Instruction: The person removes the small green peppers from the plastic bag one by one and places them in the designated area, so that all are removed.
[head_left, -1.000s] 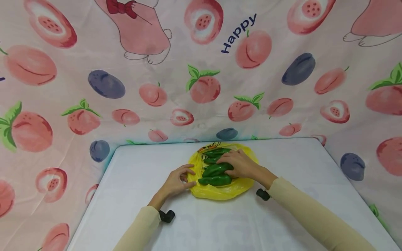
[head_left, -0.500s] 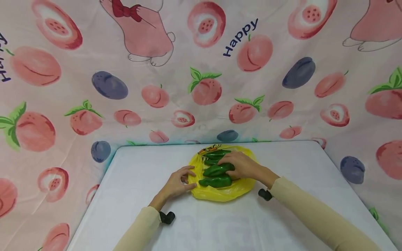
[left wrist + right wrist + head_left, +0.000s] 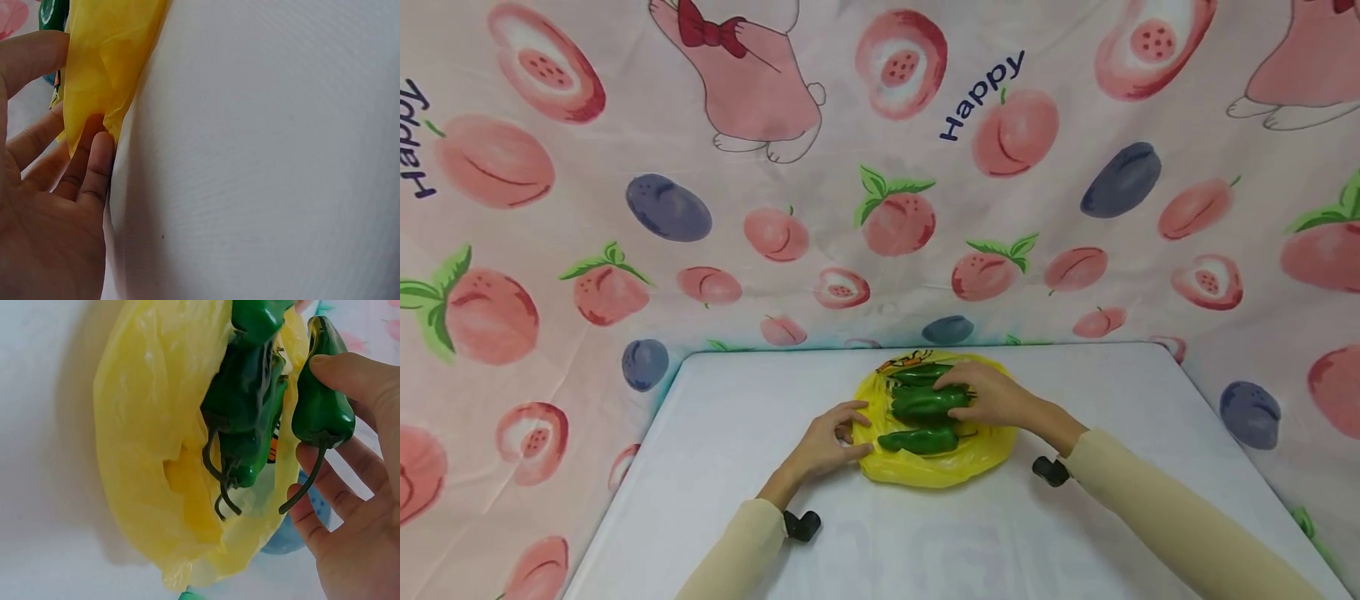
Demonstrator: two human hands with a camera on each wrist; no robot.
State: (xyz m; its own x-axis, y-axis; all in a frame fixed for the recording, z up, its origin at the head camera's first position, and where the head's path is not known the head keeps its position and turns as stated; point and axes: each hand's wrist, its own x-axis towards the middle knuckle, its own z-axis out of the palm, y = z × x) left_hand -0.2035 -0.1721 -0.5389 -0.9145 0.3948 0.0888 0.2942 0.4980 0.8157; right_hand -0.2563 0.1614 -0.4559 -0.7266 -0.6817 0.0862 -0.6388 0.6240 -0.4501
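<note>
My right hand [image 3: 1000,400] pinches a glossy green chili pepper [image 3: 322,394] between thumb and fingers. Its curved stem points toward my palm in the right wrist view. Other green peppers [image 3: 240,394] lie together in a yellow plastic bag [image 3: 936,475], whose rim is folded down around them. The lowest pepper [image 3: 917,440] in the head view lies apart from the rest, stem to the right. At the bag's left rim, my left hand [image 3: 823,446] touches the plastic, thumb and fingers spread apart. Some left fingertips are hidden behind the bag in the left wrist view.
The bag rests on a white-covered table [image 3: 737,392], toward its far edge. A cloth backdrop [image 3: 715,242] printed with fruit hangs behind and along the sides. Small black wrist devices sit by both cuffs, the left one [image 3: 802,525] low over the table.
My right hand has shifted slightly to the right with a pepper, uncovering the lowest pepper's stem. The left hand stays at the bag's rim. The head view has tilted up a little.
</note>
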